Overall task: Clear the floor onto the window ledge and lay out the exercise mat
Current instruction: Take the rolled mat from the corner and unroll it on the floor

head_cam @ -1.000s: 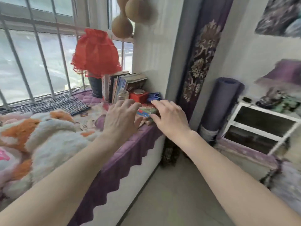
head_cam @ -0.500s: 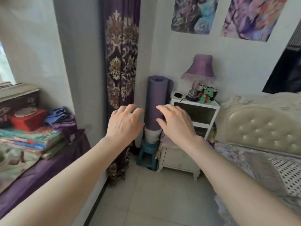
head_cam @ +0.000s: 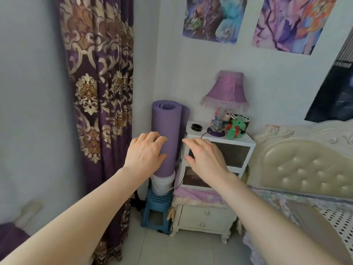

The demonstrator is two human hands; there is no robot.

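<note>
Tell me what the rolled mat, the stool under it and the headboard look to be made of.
Rolled mat: looks like matte purple foam; thick soft layers show at the spiral end.
Stool: likely moulded blue plastic, smooth with ribbed edges.
Headboard: seemingly cream leather or faux leather, glossy, button-tufted, in a carved pale frame.

Soft even daylight, moderately bright, no glare; faint shadows. Wide-angle bending at edges; posters [head_cam: 248, 20] slightly blurred, corners soft.
</note>
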